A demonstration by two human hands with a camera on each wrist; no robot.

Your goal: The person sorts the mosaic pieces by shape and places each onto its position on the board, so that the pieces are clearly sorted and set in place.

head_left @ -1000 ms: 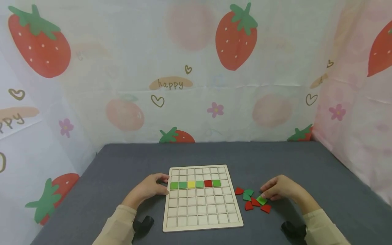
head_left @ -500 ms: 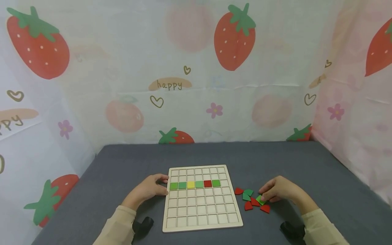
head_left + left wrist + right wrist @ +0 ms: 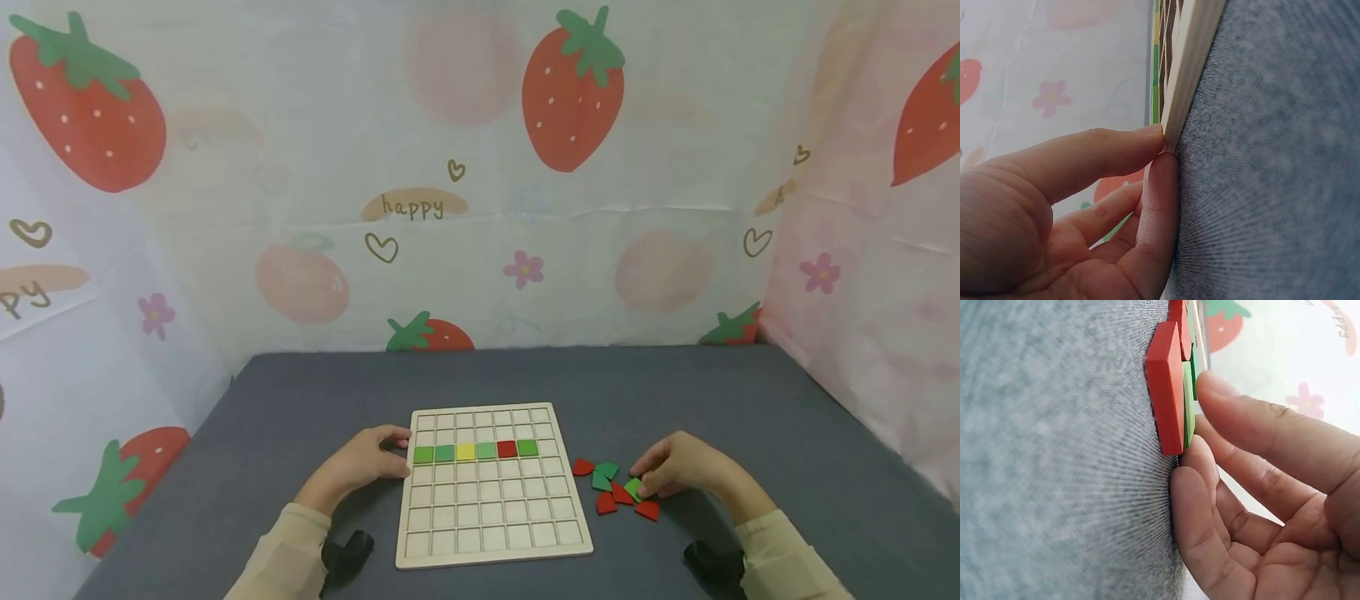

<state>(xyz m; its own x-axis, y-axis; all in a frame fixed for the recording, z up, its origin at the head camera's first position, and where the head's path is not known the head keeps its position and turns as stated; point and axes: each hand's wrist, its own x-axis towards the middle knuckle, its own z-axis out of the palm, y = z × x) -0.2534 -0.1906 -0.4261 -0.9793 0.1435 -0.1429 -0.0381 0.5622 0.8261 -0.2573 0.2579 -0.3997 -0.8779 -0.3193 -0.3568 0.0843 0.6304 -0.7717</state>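
Observation:
A pale wooden grid board [image 3: 492, 517] lies on the dark cloth, with a row of green, yellow and red square tiles [image 3: 466, 451] set across it. My left hand [image 3: 365, 458] touches the board's left edge with thumb and fingertips spread along it. In the left wrist view its fingertips [image 3: 1163, 172] rest against the side of the wood. Right of the board, my right hand [image 3: 678, 467] pinches a light green tile [image 3: 633, 488] with thumb and fingers; part of the tile is covered. In the right wrist view a red piece [image 3: 1166, 387] stands before that tile.
Several red [image 3: 606, 502] and darker green pieces [image 3: 602, 482] lie loose between the board and my right hand. Black wrist straps [image 3: 347, 557] hang below both sleeves. A strawberry-patterned sheet [image 3: 450, 167] backs the table.
My right hand has shifted slightly left, the light green tile moving a little with it toward the red pieces. The left hand stays at the board's edge; the head view has drifted slightly.

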